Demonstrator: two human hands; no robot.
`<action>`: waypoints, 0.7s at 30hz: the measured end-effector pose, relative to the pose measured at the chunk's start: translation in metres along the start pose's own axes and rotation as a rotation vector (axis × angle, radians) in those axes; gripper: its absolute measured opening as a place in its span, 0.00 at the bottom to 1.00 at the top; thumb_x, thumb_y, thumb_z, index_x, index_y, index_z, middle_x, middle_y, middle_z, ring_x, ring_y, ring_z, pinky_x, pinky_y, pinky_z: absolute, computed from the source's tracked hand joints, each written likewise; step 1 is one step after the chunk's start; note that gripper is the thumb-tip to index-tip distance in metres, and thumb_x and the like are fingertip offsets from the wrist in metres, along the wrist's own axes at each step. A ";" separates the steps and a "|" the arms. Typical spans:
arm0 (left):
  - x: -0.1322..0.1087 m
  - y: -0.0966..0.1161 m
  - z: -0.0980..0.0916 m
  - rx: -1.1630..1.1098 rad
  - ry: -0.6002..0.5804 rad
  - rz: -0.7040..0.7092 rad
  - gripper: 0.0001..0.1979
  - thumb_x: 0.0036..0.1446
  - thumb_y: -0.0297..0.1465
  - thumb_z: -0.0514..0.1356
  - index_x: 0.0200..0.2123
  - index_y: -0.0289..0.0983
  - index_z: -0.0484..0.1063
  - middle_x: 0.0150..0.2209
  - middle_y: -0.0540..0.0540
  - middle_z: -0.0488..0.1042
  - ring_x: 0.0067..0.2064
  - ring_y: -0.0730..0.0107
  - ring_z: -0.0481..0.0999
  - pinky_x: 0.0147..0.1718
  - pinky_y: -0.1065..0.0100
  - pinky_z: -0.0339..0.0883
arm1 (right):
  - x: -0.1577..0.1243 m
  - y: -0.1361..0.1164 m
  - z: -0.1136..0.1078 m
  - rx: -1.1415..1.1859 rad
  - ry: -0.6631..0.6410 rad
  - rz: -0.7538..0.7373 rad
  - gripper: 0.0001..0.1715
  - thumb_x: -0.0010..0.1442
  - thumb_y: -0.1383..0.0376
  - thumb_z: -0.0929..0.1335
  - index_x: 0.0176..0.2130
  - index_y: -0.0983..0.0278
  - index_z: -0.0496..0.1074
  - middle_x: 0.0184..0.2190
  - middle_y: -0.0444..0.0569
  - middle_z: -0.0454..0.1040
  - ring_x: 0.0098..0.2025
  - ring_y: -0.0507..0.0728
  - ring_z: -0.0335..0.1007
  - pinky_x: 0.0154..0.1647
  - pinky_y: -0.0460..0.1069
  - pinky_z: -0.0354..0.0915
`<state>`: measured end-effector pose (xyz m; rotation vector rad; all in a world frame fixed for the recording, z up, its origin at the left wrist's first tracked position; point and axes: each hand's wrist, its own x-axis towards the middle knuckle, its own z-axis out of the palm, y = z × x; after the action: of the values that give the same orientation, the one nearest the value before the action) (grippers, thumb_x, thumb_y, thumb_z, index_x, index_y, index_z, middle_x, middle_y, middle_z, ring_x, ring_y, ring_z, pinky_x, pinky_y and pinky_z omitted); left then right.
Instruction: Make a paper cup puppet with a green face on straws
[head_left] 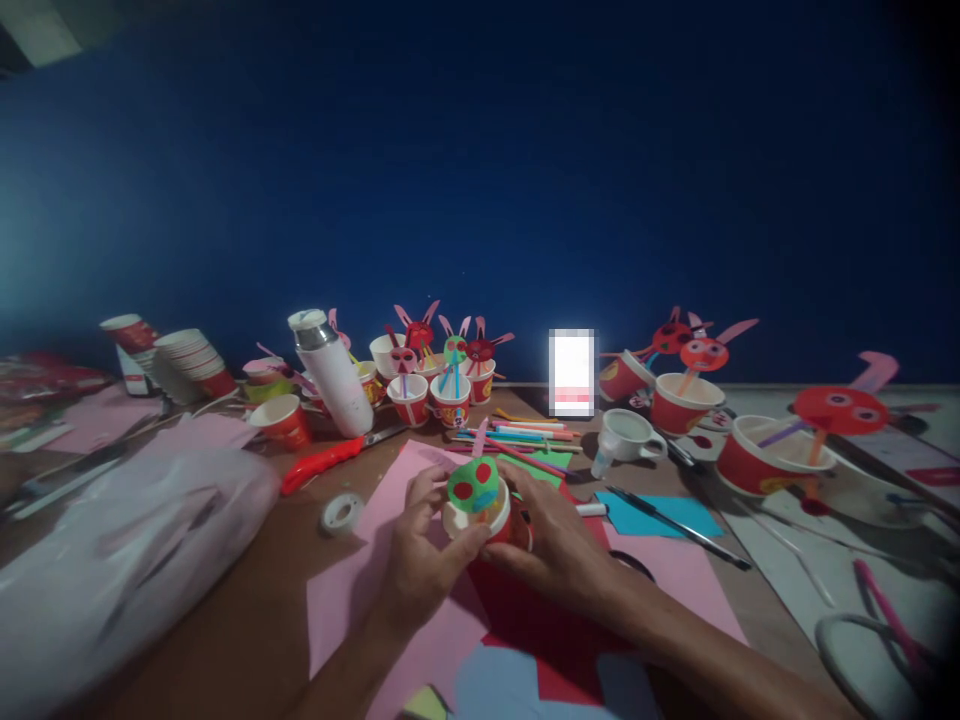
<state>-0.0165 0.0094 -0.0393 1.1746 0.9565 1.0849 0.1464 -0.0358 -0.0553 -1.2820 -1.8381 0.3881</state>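
A red and white paper cup (498, 522) is between my two hands, above pink and red paper sheets. Over its mouth sits a green paper face (471, 486) with red eyes and a pink ear standing up. My left hand (424, 540) closes around the cup's left side, its thumb pressed to the front near the rim. From the right, my right hand (546, 525) wraps the cup, with fingers behind it and thumb low at the front. The cup's lower part and back are hidden by my hands.
Finished-looking cups with paper rabbit faces (454, 350) stand along the back, others (690, 395) at right. At left are a white thermos (330, 375), a red-handled knife (322, 465), a tape roll (343, 515) and a plastic bag (142, 560). Markers (529, 432), a mug (628, 436) and a pen (679, 527) lie beyond my hands.
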 end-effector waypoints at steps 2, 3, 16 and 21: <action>-0.001 -0.003 0.000 0.258 -0.064 0.068 0.13 0.41 0.30 0.67 0.34 0.36 0.76 0.37 0.43 0.75 0.47 0.58 0.71 0.50 0.64 0.61 | -0.003 0.000 0.005 -0.033 -0.025 0.010 0.40 0.54 0.64 0.69 0.60 0.61 0.49 0.57 0.57 0.62 0.56 0.63 0.59 0.53 0.59 0.59; -0.001 -0.005 -0.001 0.366 -0.102 0.108 0.14 0.44 0.33 0.65 0.37 0.36 0.75 0.37 0.43 0.75 0.46 0.58 0.72 0.49 0.62 0.62 | -0.005 0.000 0.007 -0.053 -0.037 0.015 0.41 0.53 0.63 0.69 0.60 0.62 0.48 0.57 0.58 0.61 0.57 0.64 0.58 0.54 0.60 0.58; 0.000 -0.009 -0.001 0.381 -0.126 0.078 0.16 0.50 0.34 0.62 0.42 0.34 0.73 0.42 0.41 0.77 0.41 0.59 0.76 0.40 0.65 0.67 | -0.005 0.000 0.011 -0.054 -0.062 -0.002 0.43 0.52 0.63 0.70 0.60 0.64 0.48 0.57 0.58 0.61 0.57 0.63 0.58 0.54 0.58 0.59; 0.001 -0.010 -0.001 0.339 -0.109 0.032 0.17 0.49 0.36 0.63 0.42 0.34 0.74 0.40 0.42 0.78 0.41 0.60 0.76 0.39 0.67 0.69 | -0.006 0.003 0.011 -0.006 -0.064 0.013 0.41 0.53 0.63 0.70 0.60 0.65 0.50 0.58 0.58 0.60 0.57 0.61 0.58 0.56 0.56 0.58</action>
<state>-0.0158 0.0103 -0.0489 1.5131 1.0658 0.8945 0.1408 -0.0375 -0.0666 -1.2993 -1.8865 0.4359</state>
